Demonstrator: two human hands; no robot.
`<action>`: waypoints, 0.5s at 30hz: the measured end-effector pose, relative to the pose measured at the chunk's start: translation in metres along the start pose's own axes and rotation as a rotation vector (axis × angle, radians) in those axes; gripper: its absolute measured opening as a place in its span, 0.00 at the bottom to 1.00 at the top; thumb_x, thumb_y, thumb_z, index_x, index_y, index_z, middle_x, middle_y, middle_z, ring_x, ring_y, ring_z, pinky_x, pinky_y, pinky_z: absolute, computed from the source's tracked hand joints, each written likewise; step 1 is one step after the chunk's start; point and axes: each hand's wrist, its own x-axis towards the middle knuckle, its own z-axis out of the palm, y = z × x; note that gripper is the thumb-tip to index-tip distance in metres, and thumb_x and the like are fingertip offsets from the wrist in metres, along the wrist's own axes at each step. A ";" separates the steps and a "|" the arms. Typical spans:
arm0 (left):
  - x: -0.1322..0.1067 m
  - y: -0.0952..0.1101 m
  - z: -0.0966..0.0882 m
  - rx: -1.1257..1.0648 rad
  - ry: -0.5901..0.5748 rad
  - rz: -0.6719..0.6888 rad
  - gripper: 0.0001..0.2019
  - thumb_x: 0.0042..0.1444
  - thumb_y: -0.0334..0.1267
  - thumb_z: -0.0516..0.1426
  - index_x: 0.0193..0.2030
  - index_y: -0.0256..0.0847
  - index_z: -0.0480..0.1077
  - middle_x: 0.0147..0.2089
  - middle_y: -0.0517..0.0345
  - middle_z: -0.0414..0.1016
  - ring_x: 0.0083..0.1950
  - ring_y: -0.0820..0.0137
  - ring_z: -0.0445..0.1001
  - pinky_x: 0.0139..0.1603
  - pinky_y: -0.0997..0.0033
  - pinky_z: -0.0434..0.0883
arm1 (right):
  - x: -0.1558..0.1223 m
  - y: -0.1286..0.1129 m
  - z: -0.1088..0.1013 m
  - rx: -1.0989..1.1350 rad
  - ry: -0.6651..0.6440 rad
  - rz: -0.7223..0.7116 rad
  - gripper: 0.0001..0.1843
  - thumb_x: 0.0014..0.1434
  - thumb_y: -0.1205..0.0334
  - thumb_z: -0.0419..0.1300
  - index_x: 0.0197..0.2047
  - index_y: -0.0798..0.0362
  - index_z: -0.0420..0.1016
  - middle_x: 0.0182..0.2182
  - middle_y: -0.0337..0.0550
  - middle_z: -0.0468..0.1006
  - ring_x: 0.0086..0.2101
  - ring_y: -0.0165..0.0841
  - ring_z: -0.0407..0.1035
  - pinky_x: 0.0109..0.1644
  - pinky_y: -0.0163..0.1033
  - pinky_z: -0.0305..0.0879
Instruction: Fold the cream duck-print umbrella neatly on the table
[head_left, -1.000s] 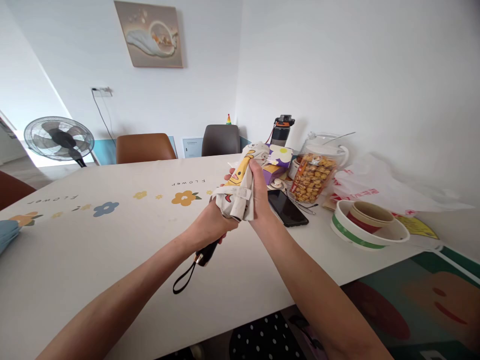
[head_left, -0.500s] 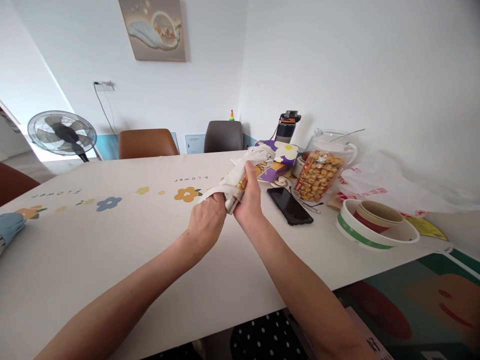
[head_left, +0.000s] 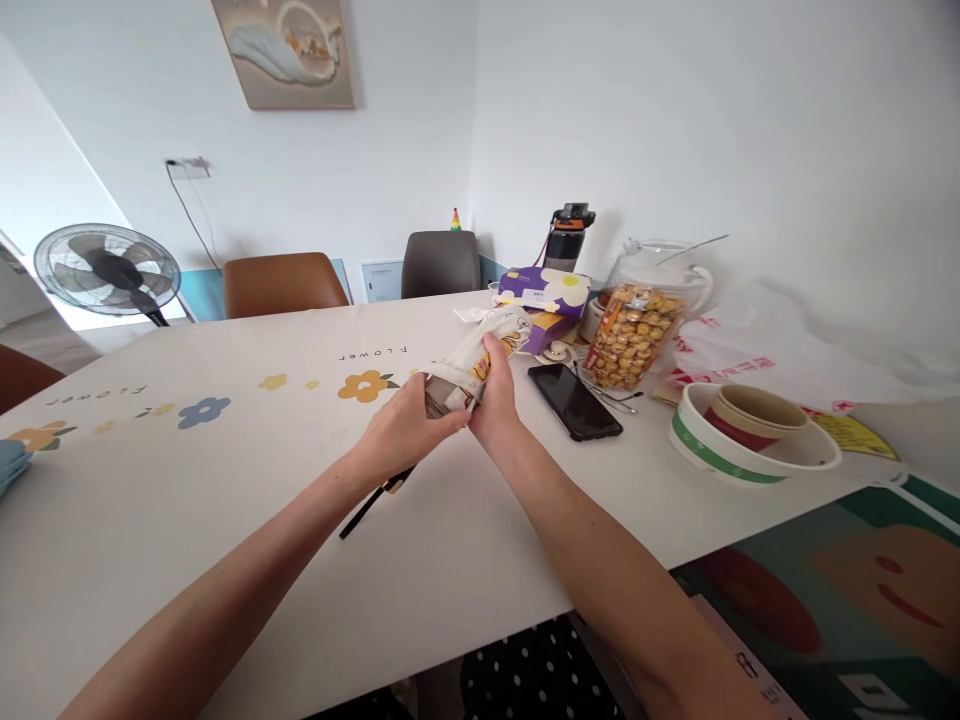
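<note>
A white printed cloth pouch (head_left: 484,350) with yellow cartoon figures is held over the table, tilted, its near end showing greyish folded layers. My right hand (head_left: 496,390) wraps around its right side, with the thumb on top. At the near end, my left hand (head_left: 409,425) grips the pouch between thumb and fingers. A black strap (head_left: 361,515) with a small gold-coloured part sticks out below my left hand; what it is fixed to is hidden.
Right of my hands lie a black phone (head_left: 575,400) and a cable. Behind stand a purple tissue box (head_left: 551,290), a black bottle (head_left: 566,238) and a jug of snacks (head_left: 637,330). A white bowl (head_left: 712,455) holds a brown paper bowl (head_left: 757,412). Light blue cloth (head_left: 11,465) lies at left.
My left hand has opened from a fist at the pouch's near end to a thumb-and-finger grip. The black strap now shows beneath it. The view has shifted slightly.
</note>
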 end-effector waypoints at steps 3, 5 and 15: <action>0.006 -0.006 -0.003 -0.147 -0.099 -0.021 0.21 0.47 0.51 0.56 0.44 0.41 0.65 0.40 0.55 0.72 0.38 0.66 0.70 0.33 0.72 0.65 | -0.004 -0.003 0.003 0.043 0.002 0.072 0.19 0.48 0.47 0.58 0.37 0.53 0.70 0.24 0.37 0.75 0.24 0.31 0.69 0.29 0.36 0.68; 0.011 -0.010 -0.007 -0.301 -0.224 -0.023 0.19 0.47 0.49 0.57 0.42 0.40 0.67 0.39 0.55 0.73 0.38 0.67 0.71 0.35 0.72 0.66 | -0.007 -0.005 0.004 0.059 -0.018 0.110 0.20 0.48 0.46 0.59 0.38 0.53 0.70 0.25 0.37 0.75 0.24 0.31 0.69 0.28 0.36 0.68; 0.009 -0.027 0.009 -0.897 -0.669 -0.148 0.13 0.50 0.44 0.56 0.37 0.38 0.63 0.29 0.59 0.67 0.18 0.76 0.65 0.19 0.72 0.65 | -0.016 -0.016 0.005 0.047 -0.250 0.256 0.24 0.48 0.38 0.56 0.30 0.53 0.70 0.18 0.38 0.71 0.25 0.35 0.70 0.27 0.38 0.68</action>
